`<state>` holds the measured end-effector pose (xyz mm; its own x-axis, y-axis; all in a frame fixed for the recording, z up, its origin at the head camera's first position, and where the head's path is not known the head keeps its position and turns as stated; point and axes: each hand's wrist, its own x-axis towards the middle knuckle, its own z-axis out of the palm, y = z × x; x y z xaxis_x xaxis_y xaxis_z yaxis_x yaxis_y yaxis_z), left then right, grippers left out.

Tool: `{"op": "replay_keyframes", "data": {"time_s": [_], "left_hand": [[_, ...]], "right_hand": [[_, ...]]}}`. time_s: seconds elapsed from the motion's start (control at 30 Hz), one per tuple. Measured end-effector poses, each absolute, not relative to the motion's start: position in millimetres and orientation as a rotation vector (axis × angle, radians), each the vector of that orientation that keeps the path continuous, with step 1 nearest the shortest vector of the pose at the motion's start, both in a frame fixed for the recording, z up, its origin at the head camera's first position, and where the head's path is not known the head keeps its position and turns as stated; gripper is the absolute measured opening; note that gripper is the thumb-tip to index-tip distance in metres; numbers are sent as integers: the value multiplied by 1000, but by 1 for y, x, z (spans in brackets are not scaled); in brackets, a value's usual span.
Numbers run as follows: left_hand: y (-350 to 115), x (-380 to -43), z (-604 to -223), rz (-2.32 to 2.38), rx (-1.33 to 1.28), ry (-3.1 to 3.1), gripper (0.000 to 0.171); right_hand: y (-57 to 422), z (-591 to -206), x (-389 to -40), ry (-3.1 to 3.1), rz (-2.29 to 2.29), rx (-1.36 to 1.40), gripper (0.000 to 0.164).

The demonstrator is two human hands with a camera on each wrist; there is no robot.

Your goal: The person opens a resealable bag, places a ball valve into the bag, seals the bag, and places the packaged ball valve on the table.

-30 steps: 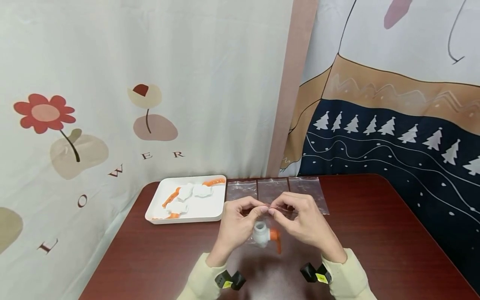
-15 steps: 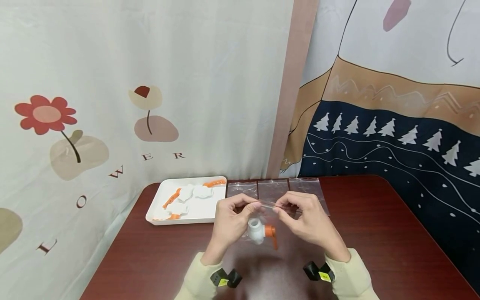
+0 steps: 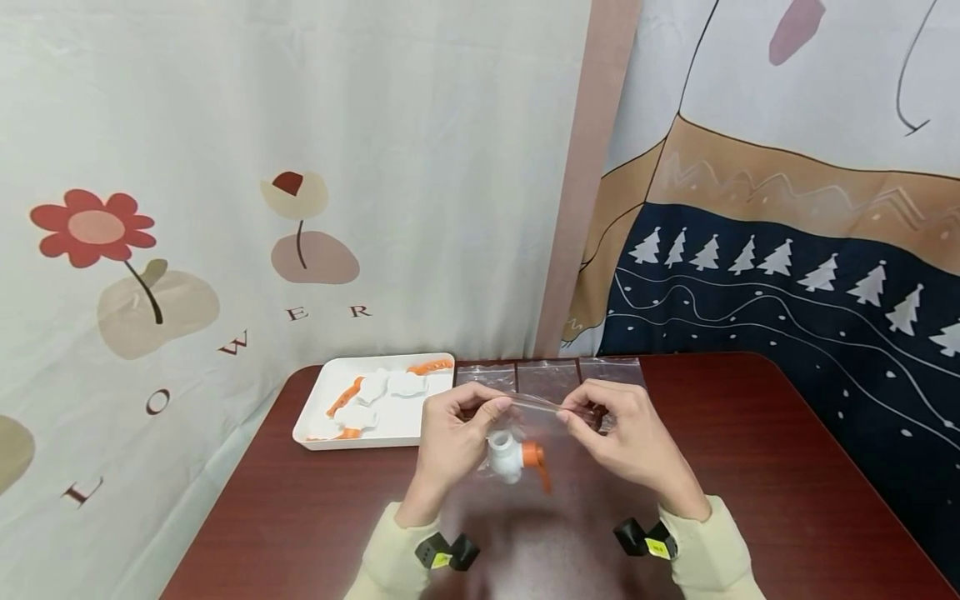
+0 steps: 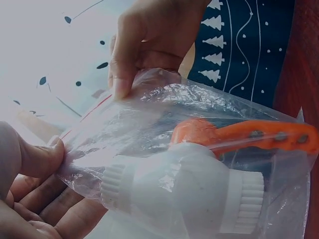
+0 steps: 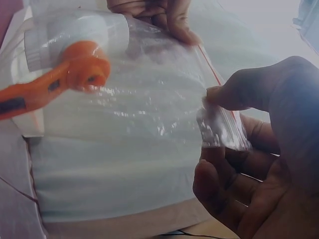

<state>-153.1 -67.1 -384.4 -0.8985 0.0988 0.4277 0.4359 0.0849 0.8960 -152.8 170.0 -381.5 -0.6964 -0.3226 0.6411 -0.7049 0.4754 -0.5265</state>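
A clear zip bag (image 4: 149,134) with a red line along its top hangs between both hands above the table. Inside it is a white plastic ball valve (image 3: 505,457) with an orange lever handle (image 4: 259,135). My left hand (image 3: 454,437) pinches one top corner of the bag between thumb and fingers. The opposite top corner is pinched by my right hand (image 3: 628,437), as the right wrist view shows with the thumb on the red-lined strip (image 5: 219,79). The valve hangs nearer the left hand, and neither hand touches it directly.
On the left a white tray (image 3: 405,429) holds several white valves (image 3: 356,416) with orange handles. Flat clear zip bags (image 3: 547,379) lie in a row at the table's back edge, partly behind the hands. Printed curtains (image 3: 450,208) hang behind the dark red table (image 3: 750,467).
The hands have moved apart along the bag's top edge, the left one leftward and the right one slightly rightward. The bagged valve has shifted a little left and up.
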Motion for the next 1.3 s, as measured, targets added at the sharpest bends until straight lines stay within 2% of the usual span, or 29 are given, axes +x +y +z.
{"op": "replay_keyframes", "data": {"time_s": [0.37, 0.9, 1.1, 1.3], "left_hand": [[-71, -153, -380, -1948, -490, -2067, 7], [-76, -154, -380, -2019, -494, -2036, 11], [-76, -154, -378, -2037, -500, -2004, 12], [-77, -154, -376, -2067, -472, -1940, 13]], "right_hand": [[178, -380, -153, -2270, 1147, 833, 21], [186, -376, -151, -2272, 1219, 846, 18], [188, -377, -153, -2379, 1387, 856, 9], [180, -389, -158, -2552, 1489, 933, 24]]}}
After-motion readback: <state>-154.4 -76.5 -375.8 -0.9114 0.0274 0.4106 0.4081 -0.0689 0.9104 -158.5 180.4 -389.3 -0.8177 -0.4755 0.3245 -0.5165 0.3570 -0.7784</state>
